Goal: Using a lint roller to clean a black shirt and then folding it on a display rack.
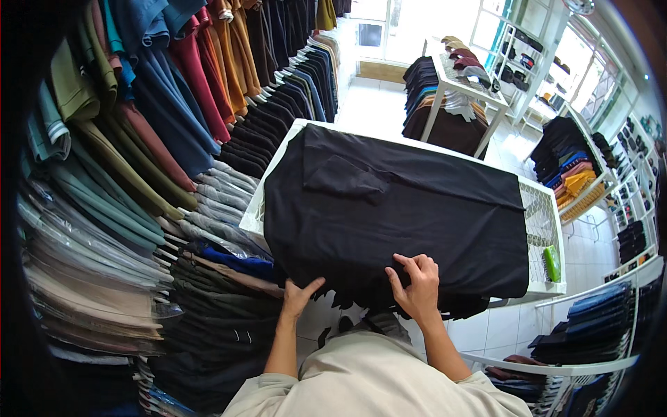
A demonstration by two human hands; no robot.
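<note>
A black cloth garment [417, 208] lies spread over a white metal mesh-topped table [544, 208], with one sleeve-like part folded on top near its far left. My left hand [301, 298] is at the garment's near left corner, thumb on top and fingers partly hidden beneath the edge. Above the near edge, right of the middle, is my right hand [417, 284], its fingers spread and bent, fingertips at or just over the cloth. Nothing shows between those fingers. Dark cloth hangs below the table's near edge.
Close on the left are racks of hanging garments [193, 99], some in clear plastic. A green-packaged item [552, 265] rests at the table's right end. Beyond stands a white display table [443, 78] with caps. A curved rail [568, 369] with folded trousers [589, 318] is at the lower right.
</note>
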